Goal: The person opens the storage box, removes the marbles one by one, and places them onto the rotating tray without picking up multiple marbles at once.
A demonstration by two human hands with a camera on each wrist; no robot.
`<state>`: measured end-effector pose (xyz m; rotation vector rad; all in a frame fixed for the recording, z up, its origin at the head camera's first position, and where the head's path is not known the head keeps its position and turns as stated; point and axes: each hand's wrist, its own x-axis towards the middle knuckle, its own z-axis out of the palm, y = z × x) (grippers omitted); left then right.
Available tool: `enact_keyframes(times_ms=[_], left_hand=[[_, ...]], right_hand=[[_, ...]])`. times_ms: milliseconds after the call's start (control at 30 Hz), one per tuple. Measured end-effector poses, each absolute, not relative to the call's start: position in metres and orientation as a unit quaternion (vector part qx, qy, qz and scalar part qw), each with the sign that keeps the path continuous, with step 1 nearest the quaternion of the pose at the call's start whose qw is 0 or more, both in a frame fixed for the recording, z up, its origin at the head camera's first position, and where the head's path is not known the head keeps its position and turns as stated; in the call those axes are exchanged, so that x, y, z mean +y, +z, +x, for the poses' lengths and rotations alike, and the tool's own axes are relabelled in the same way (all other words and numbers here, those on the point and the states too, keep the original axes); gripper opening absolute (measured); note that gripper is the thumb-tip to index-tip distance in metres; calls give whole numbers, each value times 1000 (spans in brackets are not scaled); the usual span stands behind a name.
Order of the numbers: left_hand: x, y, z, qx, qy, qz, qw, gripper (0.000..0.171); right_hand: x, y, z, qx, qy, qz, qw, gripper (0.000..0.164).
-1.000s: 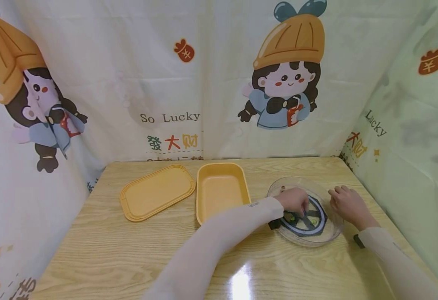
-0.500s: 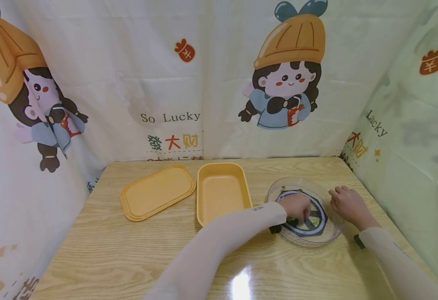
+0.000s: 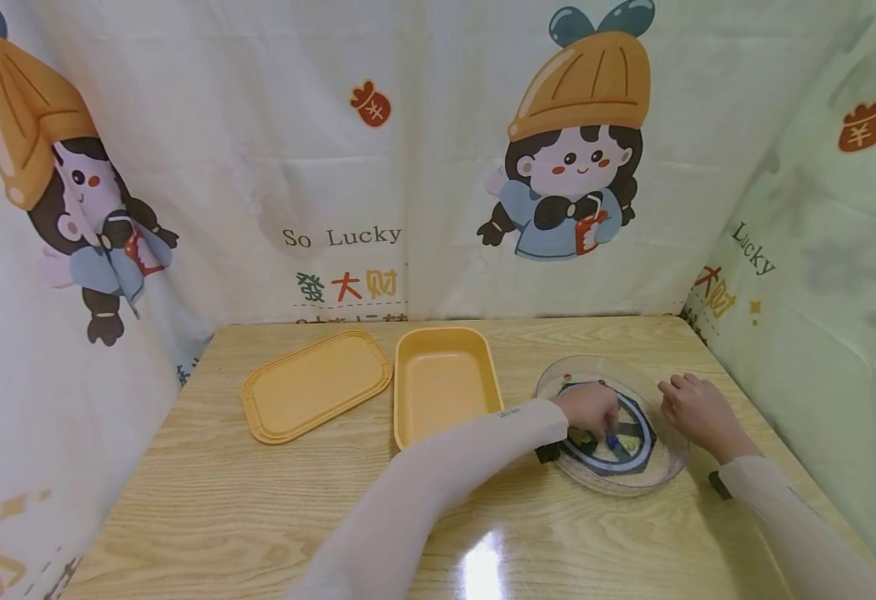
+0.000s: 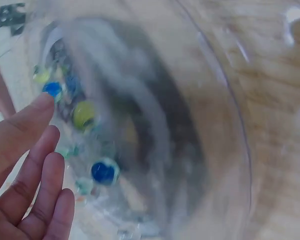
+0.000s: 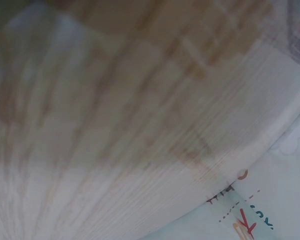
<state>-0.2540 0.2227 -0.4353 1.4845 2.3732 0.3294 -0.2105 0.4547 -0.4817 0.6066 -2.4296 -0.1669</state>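
Observation:
A clear round bowl [image 3: 667,465] holds a dark octagonal piece [image 3: 643,457] with a white ring and crossing bars. My left hand [image 3: 588,407] reaches over it, fingers pointing down. A blue marble [image 4: 52,89] lies at the thumb tip in the left wrist view, the other fingers loosely bent. A yellow-green marble [image 4: 84,115] and another blue marble [image 4: 104,171] show through the bowl wall. My right hand [image 3: 698,413] stays at the bowl's right rim, fingers bent; whether it grips the rim I cannot tell. The right wrist view shows no fingers.
Left of the bowl stands a yellow rectangular tub [image 3: 445,383], partly behind the left sleeve [image 3: 438,467]. A matching yellow lid [image 3: 317,387] lies flat beside it. Everything sits on a wood-grain table [image 3: 257,508], with a printed curtain [image 3: 438,167] behind and at both sides.
The left hand first moves down and right over the bowl, then draws back slightly left, so a blue marble shows below its fingertips. The right hand stays in place.

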Motion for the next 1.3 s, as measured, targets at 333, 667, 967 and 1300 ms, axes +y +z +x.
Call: enact_keyframes(times_ms=[333, 667, 967, 1300], left_hand=[[195, -412, -272, 826, 132, 528, 145, 23], [131, -375, -282, 828, 189, 506, 152, 25], [61, -362, -290, 840, 240, 463, 147, 28], [-7, -366, -291, 860, 299, 404, 87, 26]], right_hand=[[455, -484, -213, -917, -63, 237, 314, 8], [458, -484, -215, -917, -64, 238, 313, 8], [463, -485, -217, -918, -61, 236, 314, 5], [467, -481, -214, -928, -62, 216, 298, 5]])
